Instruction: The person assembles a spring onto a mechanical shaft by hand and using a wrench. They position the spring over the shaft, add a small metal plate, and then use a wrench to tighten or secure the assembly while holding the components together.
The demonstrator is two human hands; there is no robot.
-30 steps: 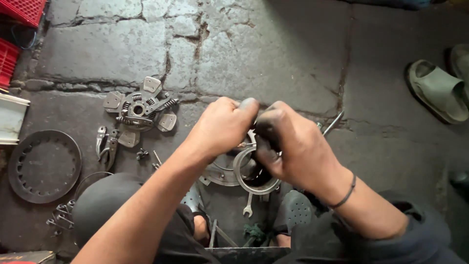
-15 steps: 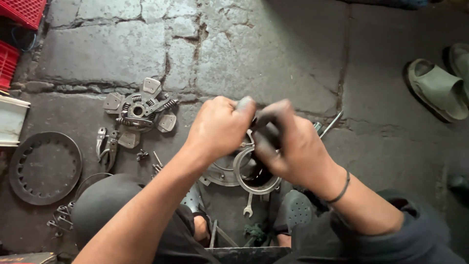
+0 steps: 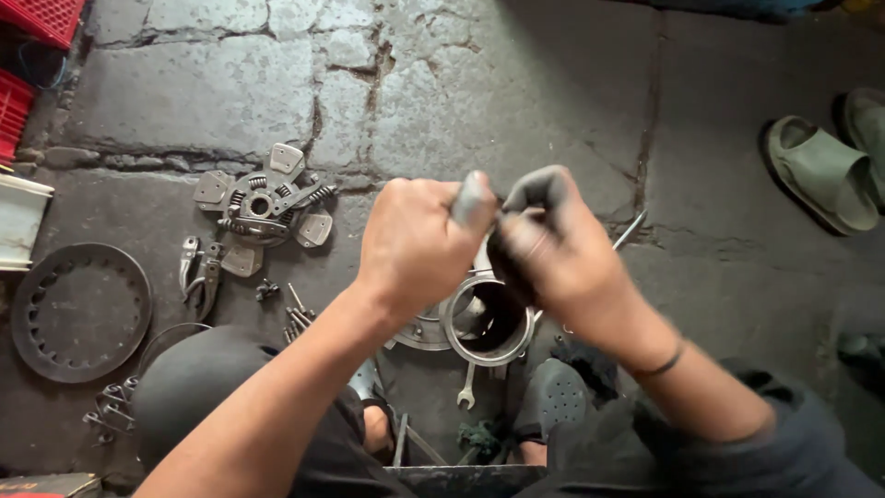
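Both my left hand (image 3: 419, 244) and right hand (image 3: 553, 249) are clenched together over the metal ring (image 3: 487, 323); clutch disc (image 3: 263, 207) at 9 o'clock.

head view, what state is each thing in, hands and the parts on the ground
left hand: closed, over the metal ring housing, fingertips meeting the right hand
right hand: closed, grease-blackened, what it pinches is hidden
metal ring housing: upright, open end up
clutch disc: flat on the stone floor
toothed plate: flat
pliers: lying, handles apart
wrench: lying flat
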